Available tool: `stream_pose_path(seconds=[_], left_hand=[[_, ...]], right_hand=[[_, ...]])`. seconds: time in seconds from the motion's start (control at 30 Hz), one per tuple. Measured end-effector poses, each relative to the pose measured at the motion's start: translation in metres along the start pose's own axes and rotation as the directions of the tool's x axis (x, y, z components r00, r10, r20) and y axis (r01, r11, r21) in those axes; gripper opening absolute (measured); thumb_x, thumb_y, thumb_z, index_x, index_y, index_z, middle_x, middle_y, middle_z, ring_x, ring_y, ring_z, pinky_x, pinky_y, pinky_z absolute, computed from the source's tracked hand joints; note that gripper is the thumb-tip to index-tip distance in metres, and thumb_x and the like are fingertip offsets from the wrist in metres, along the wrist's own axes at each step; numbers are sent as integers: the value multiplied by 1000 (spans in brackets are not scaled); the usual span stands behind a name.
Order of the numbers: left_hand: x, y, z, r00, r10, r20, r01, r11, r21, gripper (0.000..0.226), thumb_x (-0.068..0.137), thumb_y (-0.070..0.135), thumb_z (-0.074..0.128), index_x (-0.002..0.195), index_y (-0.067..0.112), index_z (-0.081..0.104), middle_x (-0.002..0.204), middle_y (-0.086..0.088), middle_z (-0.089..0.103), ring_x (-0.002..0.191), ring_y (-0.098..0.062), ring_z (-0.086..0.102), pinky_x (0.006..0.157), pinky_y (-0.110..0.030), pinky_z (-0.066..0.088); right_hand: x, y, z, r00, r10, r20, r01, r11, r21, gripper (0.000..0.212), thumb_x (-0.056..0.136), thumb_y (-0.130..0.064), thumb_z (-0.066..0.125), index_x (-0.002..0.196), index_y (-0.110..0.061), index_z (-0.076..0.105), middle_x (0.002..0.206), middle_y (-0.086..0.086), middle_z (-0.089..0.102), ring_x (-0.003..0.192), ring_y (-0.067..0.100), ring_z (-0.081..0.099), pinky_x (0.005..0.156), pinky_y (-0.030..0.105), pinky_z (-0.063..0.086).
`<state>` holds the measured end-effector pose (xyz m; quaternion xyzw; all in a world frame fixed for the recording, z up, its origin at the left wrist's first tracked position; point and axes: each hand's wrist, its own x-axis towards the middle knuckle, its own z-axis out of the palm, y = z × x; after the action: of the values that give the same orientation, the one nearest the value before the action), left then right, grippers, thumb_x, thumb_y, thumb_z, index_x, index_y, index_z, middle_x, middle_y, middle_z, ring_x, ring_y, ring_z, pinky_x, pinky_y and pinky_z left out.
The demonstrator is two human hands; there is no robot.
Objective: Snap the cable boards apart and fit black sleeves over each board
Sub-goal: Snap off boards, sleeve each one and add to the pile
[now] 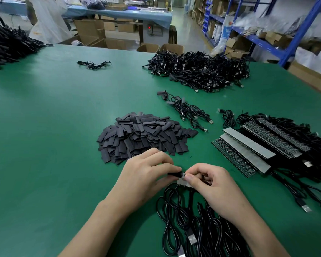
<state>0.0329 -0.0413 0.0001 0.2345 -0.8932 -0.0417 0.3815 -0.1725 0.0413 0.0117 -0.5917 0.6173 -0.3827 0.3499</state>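
Sleeve pile (143, 135) beside board stacks (248, 145)

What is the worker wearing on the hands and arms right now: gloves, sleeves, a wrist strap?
Nothing that shows. The left hand and right hand are bare: no gloves, rings or watch. The left forearm and right forearm are bare to the picture's bottom edge, with no sleeve, wrist strap or cable on them. The nails look short and unpainted.

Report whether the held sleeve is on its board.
Not fully on: left hand pinches the black sleeve against the board, whose pale face shows beside the right hand.
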Motion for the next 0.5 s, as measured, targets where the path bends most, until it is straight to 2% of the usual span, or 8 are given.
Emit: stream_pose_path(seconds=[0.1,0.2,0.27,0.33,0.4,0.5], left_hand=[[1,0,0,1000,-11,-25,11,1000,-11,13,93,34,78,101,23,80,95,9,69,86,-13,63,70,-31,55],[3,4,0,980,-195,-44,184,965,-184,25,90,40,77,109,24,80,101,12,71,94,-7,65,81,-25,54],[5,6,-2,924,-383,5,358,859,-366,31,87,45,76,113,28,79,100,16,72,94,-7,68,80,-20,53],[5,5,-3,850,-508,140,508,718,-477,31,85,48,72,109,30,80,97,16,75,93,-6,71,78,-23,55],[4,5,-1,795,-540,276,597,618,-511,28,84,49,72,103,31,81,92,15,77,87,-3,72,78,-22,56],[3,7,2,764,-519,385,639,520,-567,19,86,45,75,96,31,82,81,9,77,76,-5,71,73,-19,54]], right_hand=[[0,1,-1,1000,-10,-6,10,1000,6,12,96,-29,70,86,-34,74,66,-10,55,65,6,50,63,28,41],[0,0,-2,995,-43,-89,44,999,10,12,95,-27,72,88,-36,74,66,-11,60,63,1,54,61,19,43],[0,0,-3,976,-115,-184,102,992,-76,14,93,-24,73,85,-36,73,70,-14,64,64,2,58,59,16,44],[-1,-2,-4,946,-227,-231,171,956,-240,10,93,-28,71,85,-35,72,78,-13,65,72,9,63,63,25,50],[-2,-3,-3,923,-321,-210,230,901,-367,8,97,-35,67,89,-34,71,79,-12,61,73,12,61,63,35,51],[-2,-2,-2,889,-421,-181,303,836,-458,8,96,-37,66,93,-33,72,78,-13,56,71,9,57,60,36,51]])
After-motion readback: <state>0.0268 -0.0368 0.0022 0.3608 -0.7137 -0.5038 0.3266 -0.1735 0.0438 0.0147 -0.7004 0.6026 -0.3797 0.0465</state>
